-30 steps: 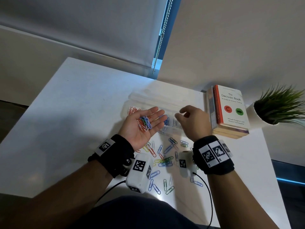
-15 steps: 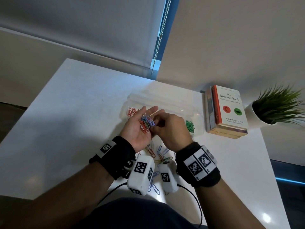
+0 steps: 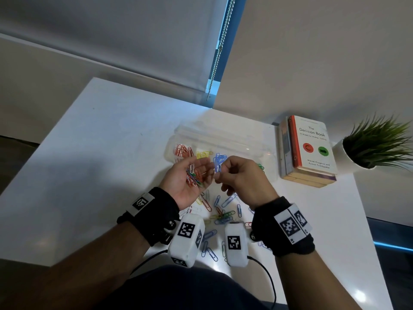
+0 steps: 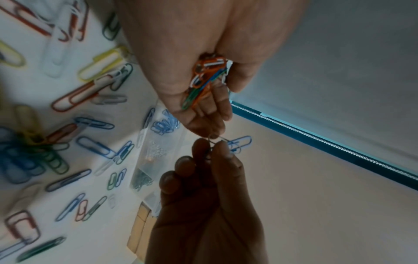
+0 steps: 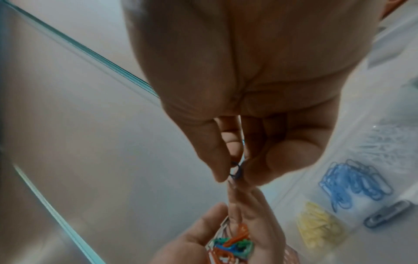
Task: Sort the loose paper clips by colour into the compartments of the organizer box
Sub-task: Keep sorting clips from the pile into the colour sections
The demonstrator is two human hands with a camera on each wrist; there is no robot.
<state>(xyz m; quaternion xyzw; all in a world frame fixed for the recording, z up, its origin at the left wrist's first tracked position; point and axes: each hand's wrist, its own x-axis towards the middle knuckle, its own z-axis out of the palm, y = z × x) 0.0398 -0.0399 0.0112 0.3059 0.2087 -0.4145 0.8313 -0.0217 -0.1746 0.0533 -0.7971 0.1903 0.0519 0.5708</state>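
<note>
Wristward, right hand pinching blue clip

The left side of the surface lies open. On the right, a stack of books and a potted plant block the way, just beside the organizer box. Loose paper clips scatter across the near middle, under both hands.
</note>
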